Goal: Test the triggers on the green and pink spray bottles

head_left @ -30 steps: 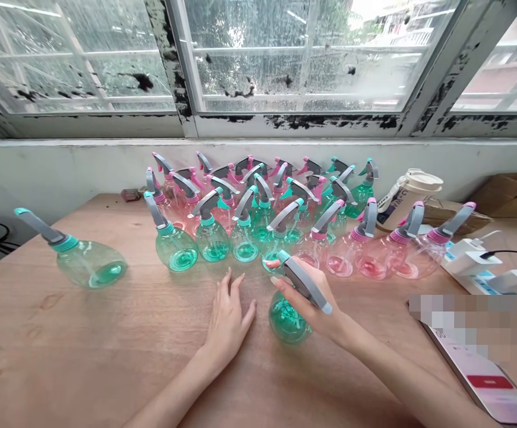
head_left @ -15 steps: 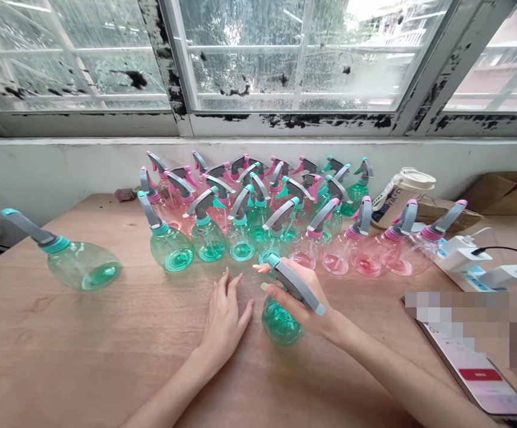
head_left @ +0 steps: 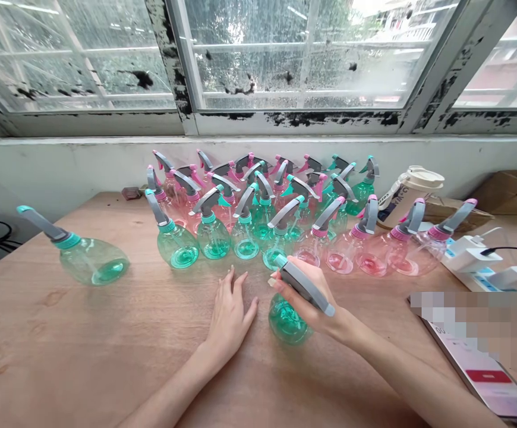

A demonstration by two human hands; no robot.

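My right hand (head_left: 309,291) is closed round the neck of a green spray bottle (head_left: 289,321), just under its grey and teal trigger head. The body of that bottle shows below my fingers, over the wooden table (head_left: 173,356). To its left, my left hand (head_left: 232,312) lies flat on the wood, fingers stretched out and holding nothing. Beyond both hands stand several green spray bottles (head_left: 214,238) and several pink spray bottles (head_left: 374,255) in close rows. Another green spray bottle (head_left: 93,261) stands by itself at the far left.
At the right are a power strip with white chargers (head_left: 475,252), a lit phone or tablet (head_left: 485,368) and a partly pixelated area. A lidded paper cup (head_left: 410,193) and brown cardboard (head_left: 508,190) stand by the wall, below the window (head_left: 294,59).
The whole scene has shifted slightly to the right in view. My right hand keeps its grip on the green spray bottle, and my left hand stays flat on the table.
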